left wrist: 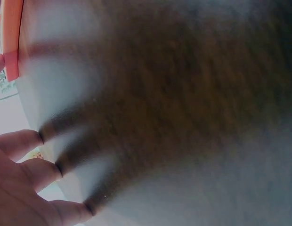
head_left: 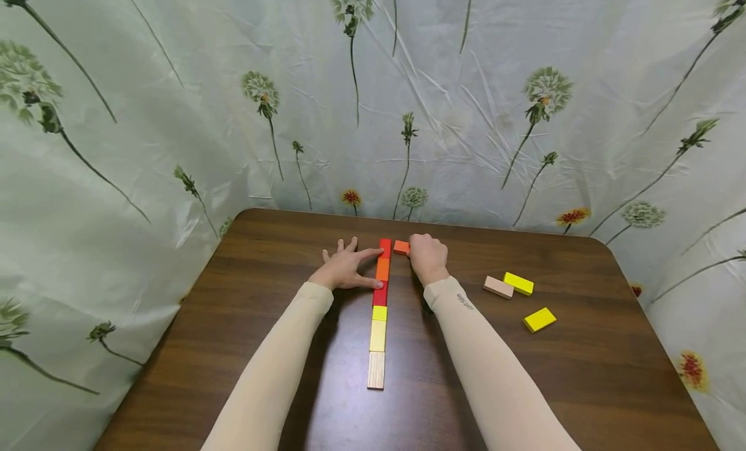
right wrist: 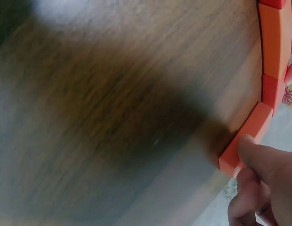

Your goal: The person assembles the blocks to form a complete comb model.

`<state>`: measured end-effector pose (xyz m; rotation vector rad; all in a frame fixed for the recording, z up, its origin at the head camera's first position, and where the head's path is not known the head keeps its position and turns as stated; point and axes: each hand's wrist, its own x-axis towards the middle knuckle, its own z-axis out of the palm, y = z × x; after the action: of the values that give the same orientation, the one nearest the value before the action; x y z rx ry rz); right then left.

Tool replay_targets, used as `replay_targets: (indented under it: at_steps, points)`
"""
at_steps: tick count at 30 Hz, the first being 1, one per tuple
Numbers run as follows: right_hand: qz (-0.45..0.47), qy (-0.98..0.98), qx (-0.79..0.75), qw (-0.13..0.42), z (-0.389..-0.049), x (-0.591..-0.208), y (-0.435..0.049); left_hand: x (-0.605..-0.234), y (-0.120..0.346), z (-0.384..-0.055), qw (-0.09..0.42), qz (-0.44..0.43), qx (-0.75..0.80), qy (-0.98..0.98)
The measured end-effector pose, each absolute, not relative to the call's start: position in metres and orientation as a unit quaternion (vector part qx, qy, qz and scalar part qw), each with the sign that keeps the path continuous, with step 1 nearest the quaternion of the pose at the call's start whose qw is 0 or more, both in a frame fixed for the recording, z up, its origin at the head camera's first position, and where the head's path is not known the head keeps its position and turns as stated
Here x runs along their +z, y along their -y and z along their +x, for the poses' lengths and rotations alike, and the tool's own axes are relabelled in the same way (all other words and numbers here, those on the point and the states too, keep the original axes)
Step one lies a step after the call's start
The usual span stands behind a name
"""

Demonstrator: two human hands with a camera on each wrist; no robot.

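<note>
A straight row of wooden blocks runs away from me down the table's middle. From far to near lie a red block (head_left: 385,244), an orange block (head_left: 382,269), a darker red block (head_left: 380,297), a small yellow block (head_left: 379,313), a pale yellow block (head_left: 377,335) and a bare-wood block (head_left: 375,370). My left hand (head_left: 345,267) is spread left of the row, index finger and thumb touching its far blocks. To the right of the far end, my right hand (head_left: 429,256) pinches an orange-red block (right wrist: 256,123) between thumb and fingers, low at the tabletop.
Right of my right arm lie a pinkish block (head_left: 498,288), a yellow block (head_left: 519,283) touching or close to it, and another yellow block (head_left: 539,319). The brown table (head_left: 250,347) ends at a flower-printed curtain (head_left: 303,114) behind.
</note>
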<state>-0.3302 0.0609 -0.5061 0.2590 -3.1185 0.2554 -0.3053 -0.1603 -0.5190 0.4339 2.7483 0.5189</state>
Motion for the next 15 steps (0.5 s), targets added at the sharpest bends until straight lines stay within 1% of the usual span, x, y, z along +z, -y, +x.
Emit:
replay_targets:
  at_steps: [6, 15]
  points:
    - [0.079, 0.993, 0.074, 0.038, -0.327, -0.5088, -0.0612, -0.5189, 0.1567, -0.3067, 0.158, 0.149, 0.176, -0.96]
    - [0.09, 0.991, 0.075, 0.056, -0.3236, -0.5104, -0.0675, -0.5211, 0.1583, -0.3069, 0.158, 0.142, 0.172, -0.962]
